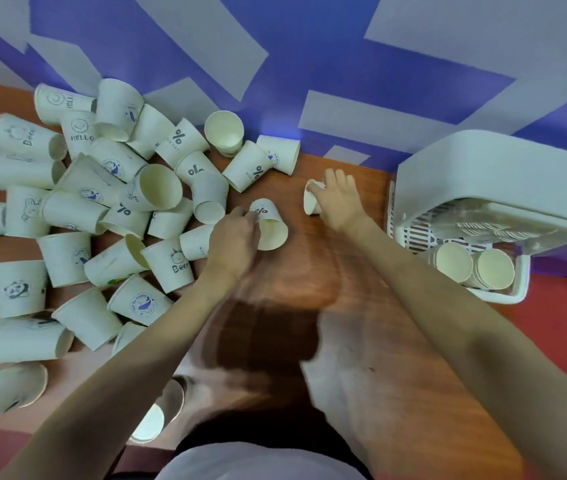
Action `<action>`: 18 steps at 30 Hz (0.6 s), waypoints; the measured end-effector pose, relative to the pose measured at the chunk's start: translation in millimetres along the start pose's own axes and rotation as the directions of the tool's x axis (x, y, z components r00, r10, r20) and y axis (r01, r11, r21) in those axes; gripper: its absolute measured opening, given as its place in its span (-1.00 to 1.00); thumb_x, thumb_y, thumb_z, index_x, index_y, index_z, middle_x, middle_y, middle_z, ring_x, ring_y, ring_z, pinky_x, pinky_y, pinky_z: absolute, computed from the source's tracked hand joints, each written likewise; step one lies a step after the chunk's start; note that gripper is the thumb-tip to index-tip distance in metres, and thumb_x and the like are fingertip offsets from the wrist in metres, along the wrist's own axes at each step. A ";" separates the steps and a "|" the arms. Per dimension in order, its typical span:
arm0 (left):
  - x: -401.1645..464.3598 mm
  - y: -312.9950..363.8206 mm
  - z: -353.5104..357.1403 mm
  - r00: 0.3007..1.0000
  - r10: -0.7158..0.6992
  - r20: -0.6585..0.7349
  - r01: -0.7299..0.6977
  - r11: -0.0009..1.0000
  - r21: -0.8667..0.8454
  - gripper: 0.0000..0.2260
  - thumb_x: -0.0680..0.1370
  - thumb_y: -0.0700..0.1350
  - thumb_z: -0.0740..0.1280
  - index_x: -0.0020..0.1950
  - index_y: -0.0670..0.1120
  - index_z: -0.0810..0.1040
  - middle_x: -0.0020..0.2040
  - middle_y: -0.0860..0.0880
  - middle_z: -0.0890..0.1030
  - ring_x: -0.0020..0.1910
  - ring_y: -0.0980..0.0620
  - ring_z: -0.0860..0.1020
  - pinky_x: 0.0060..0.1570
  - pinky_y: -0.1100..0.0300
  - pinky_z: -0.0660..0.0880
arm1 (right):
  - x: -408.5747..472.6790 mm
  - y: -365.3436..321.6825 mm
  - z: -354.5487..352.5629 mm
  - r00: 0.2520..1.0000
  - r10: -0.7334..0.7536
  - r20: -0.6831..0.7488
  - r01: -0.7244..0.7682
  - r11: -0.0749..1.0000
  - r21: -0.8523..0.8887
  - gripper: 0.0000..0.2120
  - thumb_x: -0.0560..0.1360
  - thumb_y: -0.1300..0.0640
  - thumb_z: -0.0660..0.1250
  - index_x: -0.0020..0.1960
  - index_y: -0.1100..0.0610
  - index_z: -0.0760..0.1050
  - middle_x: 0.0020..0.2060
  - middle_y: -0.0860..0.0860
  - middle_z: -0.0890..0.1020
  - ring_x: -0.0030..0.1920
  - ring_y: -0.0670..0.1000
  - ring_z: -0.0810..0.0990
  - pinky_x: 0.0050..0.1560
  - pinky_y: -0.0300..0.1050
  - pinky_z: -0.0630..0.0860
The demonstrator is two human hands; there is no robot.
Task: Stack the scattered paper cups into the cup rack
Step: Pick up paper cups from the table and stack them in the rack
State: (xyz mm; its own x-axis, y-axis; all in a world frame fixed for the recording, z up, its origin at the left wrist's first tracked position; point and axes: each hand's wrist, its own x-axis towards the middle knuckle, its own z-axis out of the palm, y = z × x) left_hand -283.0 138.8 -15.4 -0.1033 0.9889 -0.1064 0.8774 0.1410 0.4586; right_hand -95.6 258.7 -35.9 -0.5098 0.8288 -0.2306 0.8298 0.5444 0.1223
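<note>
% cup (270, 225) lies on its side on the surface (327, 271), mouth toward the wearer, long axis running away from them; left hand (235, 237) grips its left wall, fingers curled. second cup (311, 201) just right of it, also tipped, under the right hand (339, 199), fingers wrapped round it. cup rack (497, 292) sits well to the right with stacks inside; right hand is nearer, so its cup likely goes first. scattered pile (102, 209) lies left.

1. Paper cups (268, 225) loose on the table (344, 289): roughly thirty-five, though the pile hides some.
2. Cup stacks (453, 261) in the rack (497, 296): two.
3. Hands: two, the left hand (237, 237) and right hand (339, 199).
4. Racks: one.
</note>
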 end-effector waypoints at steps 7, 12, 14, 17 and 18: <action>-18.2 8.3 -7.3 0.999 -0.020 0.042 0.024 0.997 -0.080 -0.84 0.54 -0.21 0.20 -0.06 -0.24 0.55 -0.14 -0.22 0.53 -0.15 -0.22 0.49 -0.20 -0.03 0.40 | -63.1 -14.9 -1.9 0.993 0.100 -0.069 -0.092 0.990 0.104 -0.75 0.54 0.07 0.28 0.13 0.19 0.50 0.15 0.19 0.41 0.12 0.20 0.39 0.06 0.05 0.30; -34.7 18.5 -3.3 0.999 -0.027 -0.027 0.023 0.988 -0.154 -0.83 0.53 -0.17 0.25 -0.02 -0.18 0.62 -0.16 -0.21 0.61 -0.15 -0.20 0.54 -0.17 -0.01 0.45 | -135.2 -11.2 -7.3 0.925 0.262 -0.274 -0.126 0.894 0.431 -0.79 0.53 0.09 0.33 -0.01 0.26 0.53 0.18 0.23 0.45 0.09 0.22 0.47 0.06 0.08 0.45; -39.5 29.0 -0.4 0.998 -0.054 -0.031 0.045 0.970 -0.240 -0.84 0.52 -0.17 0.29 -0.03 -0.18 0.65 -0.14 -0.20 0.67 -0.15 -0.18 0.59 -0.14 0.00 0.51 | -165.5 -4.2 -9.4 0.870 0.340 -0.358 -0.109 0.839 0.533 -0.83 0.52 0.12 0.35 -0.04 0.25 0.53 0.18 0.23 0.44 0.07 0.18 0.49 0.05 0.04 0.48; -45.5 56.1 4.3 0.998 -0.053 -0.020 0.045 0.958 -0.284 -0.83 0.51 -0.17 0.32 0.00 -0.18 0.67 -0.09 -0.15 0.70 -0.14 -0.09 0.64 -0.10 0.08 0.55 | -204.4 14.4 -8.0 0.773 0.455 -0.442 -0.084 0.765 0.639 -0.87 0.51 0.18 0.36 -0.04 0.26 0.55 0.20 0.24 0.43 0.02 0.15 0.51 -0.02 0.00 0.51; -47.3 68.2 5.7 0.999 -0.028 -0.028 0.019 0.957 -0.290 -0.84 0.51 -0.17 0.33 0.01 -0.17 0.67 -0.09 -0.14 0.70 -0.14 -0.06 0.65 -0.11 0.12 0.55 | -216.0 23.1 -6.5 0.743 0.488 -0.459 -0.086 0.749 0.657 -0.88 0.52 0.19 0.36 -0.04 0.25 0.55 0.21 0.23 0.42 0.01 0.14 0.52 -0.04 -0.02 0.52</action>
State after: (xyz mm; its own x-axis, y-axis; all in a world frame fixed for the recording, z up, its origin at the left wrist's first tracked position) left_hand -215.6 101.4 15.9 -0.1406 0.9855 -0.0949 0.7018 0.1668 0.6926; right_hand 32.2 93.1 23.0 -0.0781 0.9404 0.3311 0.8142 0.2518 -0.5232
